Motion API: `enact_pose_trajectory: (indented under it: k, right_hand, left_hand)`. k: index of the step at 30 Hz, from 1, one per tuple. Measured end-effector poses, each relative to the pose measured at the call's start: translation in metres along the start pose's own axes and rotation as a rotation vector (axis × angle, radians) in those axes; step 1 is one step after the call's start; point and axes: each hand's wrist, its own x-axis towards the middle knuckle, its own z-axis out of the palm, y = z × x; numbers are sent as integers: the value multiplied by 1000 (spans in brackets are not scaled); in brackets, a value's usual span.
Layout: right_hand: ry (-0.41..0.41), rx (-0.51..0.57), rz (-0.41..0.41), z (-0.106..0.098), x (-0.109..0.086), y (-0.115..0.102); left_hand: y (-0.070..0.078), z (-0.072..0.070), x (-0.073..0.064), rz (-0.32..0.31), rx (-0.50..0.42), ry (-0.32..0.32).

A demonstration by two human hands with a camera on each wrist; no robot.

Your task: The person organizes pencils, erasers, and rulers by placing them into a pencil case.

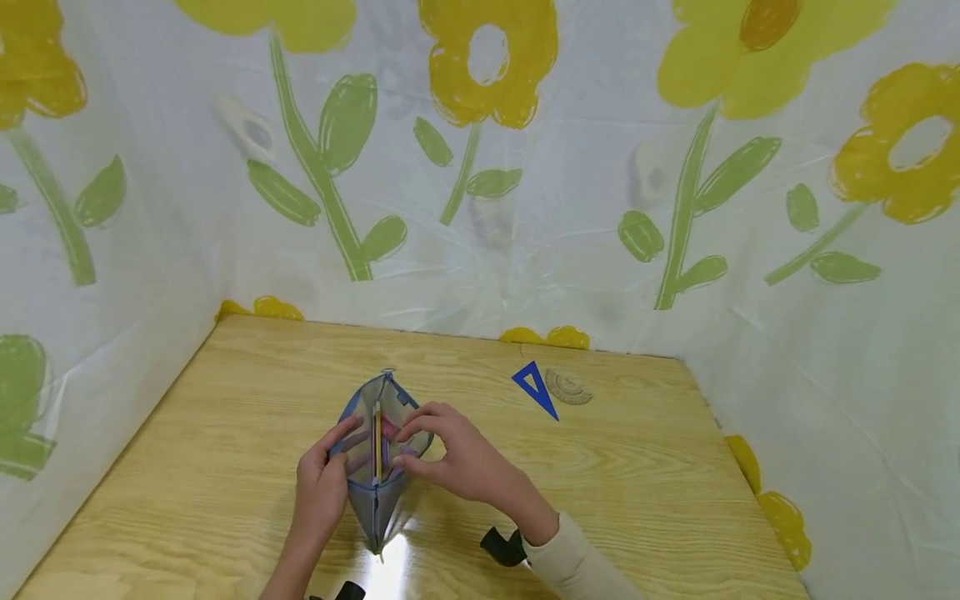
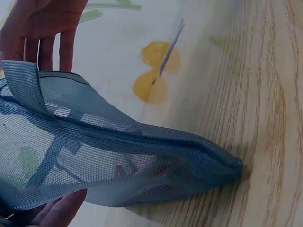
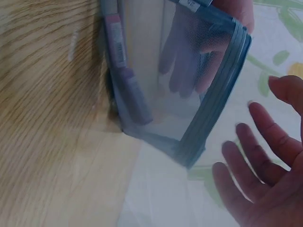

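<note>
A blue mesh pencil case (image 1: 367, 508) stands unzipped on the wooden table. My left hand (image 1: 321, 487) holds its left side, fingers showing through the mesh. By the right side of the opening, my right hand (image 1: 457, 454) has its thumb and fingers bent apart; the right wrist view shows that hand's spread fingers (image 3: 258, 161) off the zipper edge with nothing in them. A yellow-and-black striped pencil (image 1: 378, 442) lies lengthwise inside. Through the mesh in the right wrist view appear a pink-and-white block with a barcode (image 3: 117, 40) and a purple stick-like piece (image 3: 137, 97).
A blue set square (image 1: 544, 400) and a clear protractor (image 1: 568, 387) lie side by side toward the back right of the wooden table (image 1: 637, 483). White sheets with yellow flowers (image 1: 487, 275) wall in the back and sides.
</note>
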Motion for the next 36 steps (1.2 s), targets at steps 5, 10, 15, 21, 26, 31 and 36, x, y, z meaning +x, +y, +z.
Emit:
enact_pose_trajectory:
  k: [5, 10, 15, 21, 26, 31, 36]
  right_hand:
    - [97, 50, -12, -1, -9, 9]
    - [200, 47, 1, -6, -20, 24]
    - [274, 80, 85, -14, -35, 45]
    - [413, 251, 275, -30, -46, 81]
    - [519, 315, 406, -45, -50, 114]
    - [544, 290, 506, -58, -50, 144]
    - [534, 291, 585, -66, -47, 164]
  left_hand:
    - [-1, -3, -1, 3, -7, 19]
    - [-1, -7, -2, 4, 13, 42]
    - [-2, -11, -4, 3, 3, 48]
    - [-3, -13, -6, 1, -3, 45]
    - [-3, -13, -6, -6, 10, 50]
    - [-2, -14, -6, -18, 20, 50]
    - [-1, -13, -6, -19, 19, 44]
